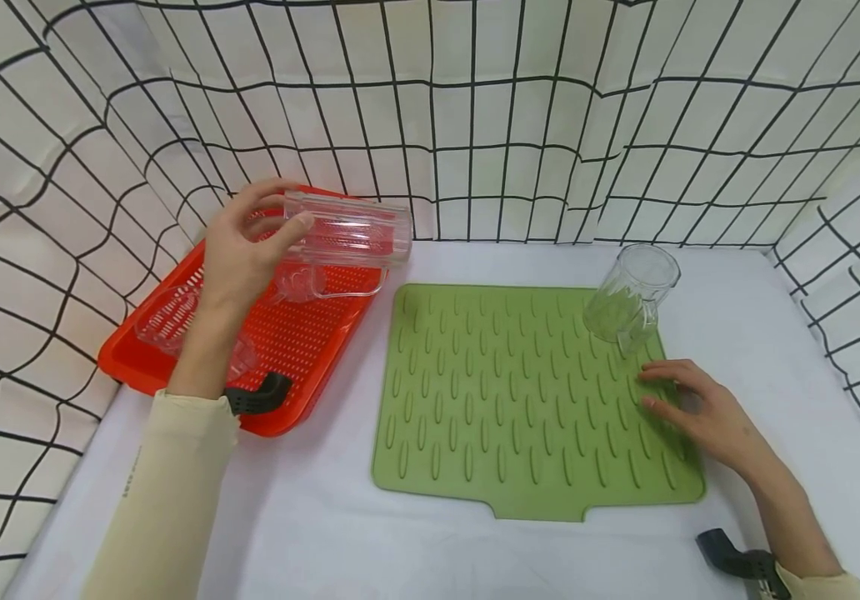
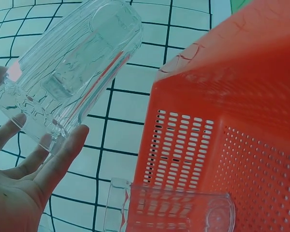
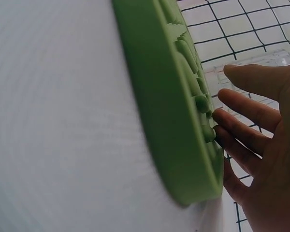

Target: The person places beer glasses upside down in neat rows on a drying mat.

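Near the right edge of the white tabletop (image 1: 325,533), a person's right hand (image 1: 700,412) hangs relaxed, fingers parted beside the edge of a ridged green mat; whether the fingertips touch it cannot be told. Farther off, toward the tabletop's far left corner, the left hand (image 1: 238,250) pinches one end of a clear glass mug (image 1: 355,233), thumb set against fingers, the mug tipped on its side above the far part of a red basket. Held by that one end, the smooth glass could well twist or slip, so a firm, even pinch and a slow, level motion would serve best, with the handle swung free of the rim and the idle hand offering support to the far end

Closer in, the green mat (image 1: 542,492) lies across the middle of the tabletop. To its left sits the red basket (image 1: 336,358), its raised rim the likeliest thing to knock, with a black wrist mount (image 1: 253,400) jutting over its near end. Inside lies more clear glassware (image 2: 183,208), partly hidden by the forearm. Beyond, a second mug (image 1: 621,300) stands on the mat's far right corner. Gridded cloth (image 1: 505,117) rises behind the tabletop's far edge, leaving little room there
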{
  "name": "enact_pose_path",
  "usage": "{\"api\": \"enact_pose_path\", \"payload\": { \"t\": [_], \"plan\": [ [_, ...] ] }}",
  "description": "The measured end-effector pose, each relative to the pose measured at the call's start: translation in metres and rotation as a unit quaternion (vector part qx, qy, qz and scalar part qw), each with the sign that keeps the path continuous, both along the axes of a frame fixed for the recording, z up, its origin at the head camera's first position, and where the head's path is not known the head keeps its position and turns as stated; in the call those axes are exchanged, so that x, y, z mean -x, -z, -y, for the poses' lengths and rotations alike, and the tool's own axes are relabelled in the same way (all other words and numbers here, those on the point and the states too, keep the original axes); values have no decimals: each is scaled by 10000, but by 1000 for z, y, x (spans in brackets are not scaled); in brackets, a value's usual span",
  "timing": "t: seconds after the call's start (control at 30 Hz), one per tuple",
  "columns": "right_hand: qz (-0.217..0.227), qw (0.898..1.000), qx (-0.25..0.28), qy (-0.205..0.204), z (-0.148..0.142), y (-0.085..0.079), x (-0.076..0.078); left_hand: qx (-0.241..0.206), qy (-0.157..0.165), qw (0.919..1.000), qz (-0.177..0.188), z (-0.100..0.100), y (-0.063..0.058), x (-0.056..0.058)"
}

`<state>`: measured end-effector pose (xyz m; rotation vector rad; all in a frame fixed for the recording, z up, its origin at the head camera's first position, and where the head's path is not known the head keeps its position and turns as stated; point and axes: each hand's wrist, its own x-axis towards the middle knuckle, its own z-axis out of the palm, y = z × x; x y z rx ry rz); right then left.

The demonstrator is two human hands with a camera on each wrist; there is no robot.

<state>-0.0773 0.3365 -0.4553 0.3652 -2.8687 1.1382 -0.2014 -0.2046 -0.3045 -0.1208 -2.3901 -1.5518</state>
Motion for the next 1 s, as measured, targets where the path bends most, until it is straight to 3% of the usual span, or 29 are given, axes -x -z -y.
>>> {"api": "enact_pose_path", "payload": {
  "t": [0.3,0.6,1.0],
  "plan": [
    [19,9999,-7,143,-1,-1,-1,-177,232,9996,7,-11,3,0],
    [-267,9991,45,341,1,-5,-1,-96,236,9994,233,-18,7,-3],
    [-718,9921,291,991,6,-20,-3,-155,370,9991,115,-29,11,-7]
  ]
}}
